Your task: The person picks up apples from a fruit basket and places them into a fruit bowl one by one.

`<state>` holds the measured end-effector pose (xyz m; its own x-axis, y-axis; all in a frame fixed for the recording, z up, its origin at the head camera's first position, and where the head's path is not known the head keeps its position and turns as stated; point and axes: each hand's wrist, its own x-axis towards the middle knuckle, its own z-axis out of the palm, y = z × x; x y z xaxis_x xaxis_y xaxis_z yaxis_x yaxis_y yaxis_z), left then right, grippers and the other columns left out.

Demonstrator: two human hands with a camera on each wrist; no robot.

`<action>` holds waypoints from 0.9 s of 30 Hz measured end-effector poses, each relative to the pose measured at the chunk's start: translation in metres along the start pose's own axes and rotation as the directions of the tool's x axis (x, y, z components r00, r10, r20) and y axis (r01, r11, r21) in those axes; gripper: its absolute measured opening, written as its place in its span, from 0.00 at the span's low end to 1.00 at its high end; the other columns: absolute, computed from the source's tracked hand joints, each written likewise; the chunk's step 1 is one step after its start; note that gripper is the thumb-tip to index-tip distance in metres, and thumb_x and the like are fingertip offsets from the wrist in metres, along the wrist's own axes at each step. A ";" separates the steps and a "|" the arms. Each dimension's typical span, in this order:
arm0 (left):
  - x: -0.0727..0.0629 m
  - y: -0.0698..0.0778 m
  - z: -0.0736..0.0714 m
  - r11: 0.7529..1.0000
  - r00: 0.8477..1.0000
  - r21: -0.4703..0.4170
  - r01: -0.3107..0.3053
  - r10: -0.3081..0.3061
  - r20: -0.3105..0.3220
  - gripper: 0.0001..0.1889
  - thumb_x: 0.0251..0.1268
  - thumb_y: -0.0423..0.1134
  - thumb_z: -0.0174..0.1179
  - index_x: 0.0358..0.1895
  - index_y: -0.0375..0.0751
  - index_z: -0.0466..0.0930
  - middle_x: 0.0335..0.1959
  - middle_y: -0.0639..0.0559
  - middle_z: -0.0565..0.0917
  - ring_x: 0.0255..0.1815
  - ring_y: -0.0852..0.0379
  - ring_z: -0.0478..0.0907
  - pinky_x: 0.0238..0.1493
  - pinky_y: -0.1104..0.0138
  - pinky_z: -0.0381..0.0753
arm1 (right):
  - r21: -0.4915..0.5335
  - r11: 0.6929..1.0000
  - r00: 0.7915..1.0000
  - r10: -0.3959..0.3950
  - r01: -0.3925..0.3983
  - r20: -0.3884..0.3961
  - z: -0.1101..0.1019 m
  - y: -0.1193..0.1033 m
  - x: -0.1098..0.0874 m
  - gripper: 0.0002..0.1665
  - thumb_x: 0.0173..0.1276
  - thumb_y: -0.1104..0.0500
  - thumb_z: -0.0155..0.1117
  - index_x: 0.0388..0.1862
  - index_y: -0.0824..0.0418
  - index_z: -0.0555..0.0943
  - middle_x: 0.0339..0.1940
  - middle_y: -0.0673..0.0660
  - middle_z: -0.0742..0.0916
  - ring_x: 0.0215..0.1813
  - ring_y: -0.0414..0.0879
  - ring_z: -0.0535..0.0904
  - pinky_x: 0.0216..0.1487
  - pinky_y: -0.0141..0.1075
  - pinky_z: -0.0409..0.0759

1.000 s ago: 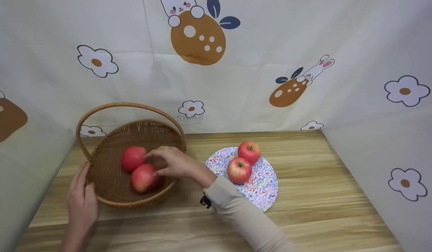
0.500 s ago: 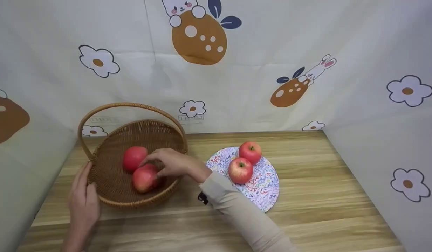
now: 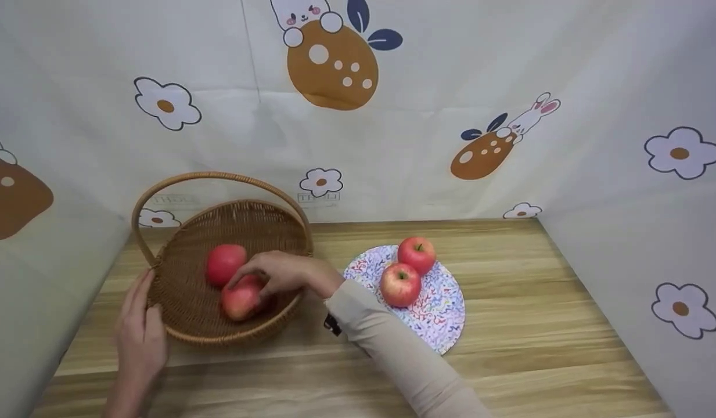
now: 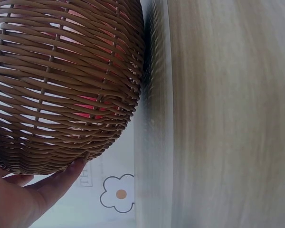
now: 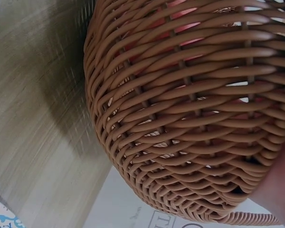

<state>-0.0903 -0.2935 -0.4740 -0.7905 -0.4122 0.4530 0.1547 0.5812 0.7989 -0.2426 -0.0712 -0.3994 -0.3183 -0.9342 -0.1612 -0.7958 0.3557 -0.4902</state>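
A brown wicker basket [image 3: 177,299] with a tall arched handle stands on the left of the table. My right hand [image 3: 285,271] reaches over its right rim, fingers and thumb curled round the nearer red apple [image 3: 237,305] inside. Just behind that lies another red apple [image 3: 225,262]. Against the basket's left outer side rests my left hand [image 3: 141,337], fingers fairly straight along the rim. In the left wrist view the fingers [image 4: 61,183] touch the weave from outside. Red shows through the wicker in both wrist views; in the right one, the basket wall hides the right fingertips.
Right of the basket, a round patterned plate [image 3: 436,328] holds a front apple [image 3: 400,284] and a rear apple [image 3: 417,254], side by side. My right forearm passes close to its left edge. A printed curtain [image 3: 404,145] encloses the wooden table [image 3: 538,325] at back and sides.
My right hand has moved slightly down and its fingers have closed further over the nearer apple. The left hand stays at the basket's side. The whole view has shifted a little.
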 end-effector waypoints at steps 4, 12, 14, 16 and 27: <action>0.000 0.000 0.000 1.000 1.000 0.007 0.002 -0.002 -0.002 0.29 0.75 0.26 0.40 0.78 0.29 0.67 0.80 0.31 0.65 0.81 0.31 0.59 0.83 0.53 0.50 | 0.004 1.000 0.999 -0.012 0.012 0.033 0.000 0.001 0.002 0.32 0.69 0.67 0.72 0.71 0.48 0.83 0.70 0.47 0.83 0.67 0.36 0.73 0.69 0.21 0.64; -0.001 -0.001 0.001 1.000 1.000 0.005 -0.014 0.014 -0.014 0.28 0.75 0.25 0.41 0.77 0.29 0.68 0.80 0.31 0.66 0.81 0.31 0.60 0.83 0.58 0.51 | 0.045 0.997 0.995 -0.064 0.061 0.073 0.000 0.003 0.006 0.33 0.67 0.69 0.71 0.70 0.49 0.83 0.69 0.47 0.84 0.63 0.33 0.73 0.66 0.20 0.64; -0.001 -0.001 0.001 1.000 1.000 0.001 -0.019 0.019 -0.023 0.28 0.75 0.25 0.42 0.77 0.30 0.68 0.79 0.31 0.66 0.80 0.31 0.61 0.83 0.61 0.51 | 0.053 0.997 0.995 -0.064 0.060 0.071 0.002 0.004 0.007 0.33 0.67 0.68 0.72 0.70 0.49 0.83 0.69 0.48 0.84 0.63 0.33 0.73 0.65 0.20 0.64; -0.002 -0.001 0.001 1.000 0.999 0.001 -0.023 0.023 -0.031 0.28 0.75 0.25 0.42 0.77 0.30 0.69 0.79 0.30 0.67 0.80 0.31 0.61 0.82 0.63 0.51 | 0.059 0.997 0.997 -0.047 0.043 0.066 0.004 0.004 0.008 0.33 0.67 0.66 0.73 0.71 0.49 0.83 0.69 0.48 0.84 0.64 0.34 0.72 0.66 0.20 0.64; -0.001 -0.001 0.001 1.000 0.999 0.000 -0.023 0.023 -0.033 0.28 0.75 0.25 0.42 0.77 0.31 0.69 0.79 0.31 0.67 0.80 0.31 0.61 0.83 0.61 0.51 | -0.020 0.996 0.996 0.086 -0.085 0.032 0.011 0.003 0.010 0.41 0.62 0.59 0.81 0.74 0.42 0.78 0.68 0.50 0.82 0.67 0.41 0.72 0.68 0.28 0.66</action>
<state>-0.0899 -0.2932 -0.4760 -0.7666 -0.4221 0.4840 0.1724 0.5907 0.7882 -0.2424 -0.0802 -0.4119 -0.3688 -0.9007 -0.2297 -0.7758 0.4343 -0.4578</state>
